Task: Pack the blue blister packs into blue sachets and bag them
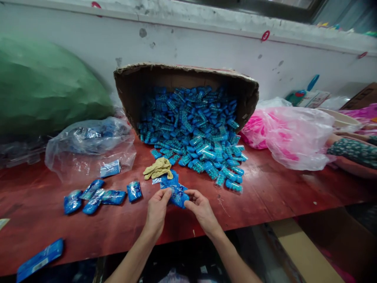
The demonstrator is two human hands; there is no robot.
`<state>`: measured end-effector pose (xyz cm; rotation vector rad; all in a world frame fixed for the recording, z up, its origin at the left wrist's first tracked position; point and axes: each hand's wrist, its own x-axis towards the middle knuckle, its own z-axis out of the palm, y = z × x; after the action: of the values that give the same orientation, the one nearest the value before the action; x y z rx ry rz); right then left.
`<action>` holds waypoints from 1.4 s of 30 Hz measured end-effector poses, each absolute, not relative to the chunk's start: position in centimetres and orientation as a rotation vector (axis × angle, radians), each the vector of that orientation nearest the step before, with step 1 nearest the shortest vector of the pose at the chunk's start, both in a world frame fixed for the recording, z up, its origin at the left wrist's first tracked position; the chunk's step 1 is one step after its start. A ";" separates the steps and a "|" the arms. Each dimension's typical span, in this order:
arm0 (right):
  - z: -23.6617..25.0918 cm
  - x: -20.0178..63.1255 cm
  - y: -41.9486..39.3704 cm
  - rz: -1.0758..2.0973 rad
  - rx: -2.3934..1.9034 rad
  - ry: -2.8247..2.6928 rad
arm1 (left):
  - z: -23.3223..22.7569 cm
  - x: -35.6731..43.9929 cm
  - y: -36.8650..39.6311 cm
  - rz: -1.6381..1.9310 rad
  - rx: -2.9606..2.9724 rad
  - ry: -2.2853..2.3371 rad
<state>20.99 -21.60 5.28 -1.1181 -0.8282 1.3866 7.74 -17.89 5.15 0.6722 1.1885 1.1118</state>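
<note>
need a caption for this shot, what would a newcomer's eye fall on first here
Most likely the big heap of small blue packets spilling from the cardboard box at the back of the red table. A large green sack bulges to its left, and a translucent bag with pink contents sits to its right. In front, the left hand and right hand hold a blue wrapper.

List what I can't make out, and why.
Head view:
Fine print on the blue packet: too small, partly covered by the left hand and right hand.
Floor of the cardboard box: hidden by heaped packets.
Extent of the green sack: cut off by the left edge.
Most of the person in the patterned sleeve: cut off by the right edge.
</note>
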 end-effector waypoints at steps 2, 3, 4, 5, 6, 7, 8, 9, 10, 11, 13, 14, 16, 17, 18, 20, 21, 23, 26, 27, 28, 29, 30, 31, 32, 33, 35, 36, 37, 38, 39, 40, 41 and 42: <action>5.3 20.8 -21.7 1.404 -1.096 -0.798 | 5.1 7.6 -17.8 1.120 0.691 1.206; 5.3 20.7 -21.7 1.409 -1.088 -0.786 | 5.1 7.5 -17.9 1.132 0.690 1.208; 5.2 20.6 -21.7 1.411 -1.082 -0.776 | 5.2 7.6 -18.0 1.134 0.676 1.196; 5.1 20.5 -21.8 1.409 -1.078 -0.769 | 5.4 7.6 -18.2 1.121 0.646 1.172; 5.0 20.4 -21.8 1.400 -1.074 -0.771 | 5.6 7.7 -18.3 1.092 0.607 1.140; 4.9 20.4 -21.8 1.390 -1.069 -0.781 | 5.8 7.8 -18.5 1.047 0.561 1.108; 4.8 20.4 -21.9 1.380 -1.066 -0.801 | 6.0 7.8 -18.7 0.992 0.519 1.082; 4.7 20.4 -21.9 1.370 -1.069 -0.833 | 6.1 7.9 -18.8 0.937 0.489 1.062; 4.6 20.5 -22.0 1.353 -1.078 -0.873 | 6.2 7.8 -18.9 0.889 0.468 1.050; 4.5 20.6 -22.1 1.330 -1.096 -0.915 | 6.3 7.8 -19.0 0.855 0.452 1.036; 4.2 20.8 -22.2 1.276 -1.133 -0.997 | 6.3 7.5 -19.2 0.812 0.425 0.992; 4.0 21.0 -22.2 1.259 -1.141 -1.032 | 6.2 7.4 -19.2 0.794 0.415 0.957; 3.9 21.3 -22.3 1.276 -1.117 -1.077 | 6.2 7.0 -19.2 0.753 0.397 0.875; 3.9 21.4 -22.3 1.316 -1.084 -1.084 | 6.1 6.8 -19.2 0.733 0.392 0.834; 3.9 21.5 -22.3 1.371 -1.038 -1.083 | 6.1 6.7 -19.1 0.718 0.388 0.796; 4.2 21.5 -22.3 1.490 -0.945 -1.061 | 6.2 6.4 -19.1 0.706 0.380 0.734; 4.4 21.6 -22.3 1.538 -0.910 -1.047 | 6.2 6.4 -19.2 0.705 0.378 0.707; 4.7 21.5 -22.4 1.583 -0.893 -1.037 | 6.2 6.4 -19.3 0.701 0.372 0.665; 4.7 21.3 -22.5 1.500 -0.970 -1.074 | 6.0 7.0 -19.7 0.742 0.337 0.665; 4.6 21.1 -22.6 1.450 -1.007 -1.096 | 5.8 7.3 -19.9 0.779 0.316 0.685; 4.4 20.9 -22.6 1.397 -1.047 -1.118 | 5.6 7.7 -20.1 0.820 0.292 0.715; 4.2 20.6 -22.7 1.349 -1.091 -1.134 | 5.5 8.1 -20.4 0.855 0.269 0.754; 3.9 20.3 -22.8 1.307 -1.139 -1.140 | 5.3 8.5 -20.6 0.881 0.249 0.800; 3.7 20.0 -22.8 1.266 -1.188 -1.134 | 5.2 8.9 -20.7 0.897 0.235 0.851; 3.5 19.6 -22.9 1.224 -1.230 -1.119 | 5.2 9.2 -20.9 0.905 0.227 0.902; 3.3 19.3 -22.9 1.183 -1.262 -1.096 | 5.2 9.4 -21.0 0.910 0.225 0.946; 3.2 19.0 -22.9 1.138 -1.282 -1.042 | 5.4 9.6 -21.0 0.915 0.233 0.985; 3.3 19.0 -22.9 1.148 -1.266 -1.013 | 5.6 9.5 -20.9 0.911 0.239 0.978; 3.4 19.0 -22.8 1.185 -1.237 -0.985 | 5.7 9.4 -20.8 0.897 0.244 0.958; 3.6 19.1 -22.7 1.236 -1.203 -0.957 | 5.8 9.2 -20.7 0.880 0.246 0.935; 3.7 19.2 -22.6 1.287 -1.170 -0.933 | 5.9 9.0 -20.6 0.865 0.246 0.920; 3.9 19.4 -22.5 1.328 -1.145 -0.916 | 5.9 8.8 -20.5 0.856 0.247 0.912; 4.0 19.5 -22.5 1.355 -1.132 -0.906 | 5.8 8.5 -20.4 0.851 0.249 0.914; 4.0 19.6 -22.5 1.372 -1.131 -0.901 | 5.7 8.4 -20.3 0.852 0.254 0.920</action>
<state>19.64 -22.46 4.03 -1.1307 -0.9008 1.3717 8.36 -20.31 5.71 0.2544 0.9203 0.8515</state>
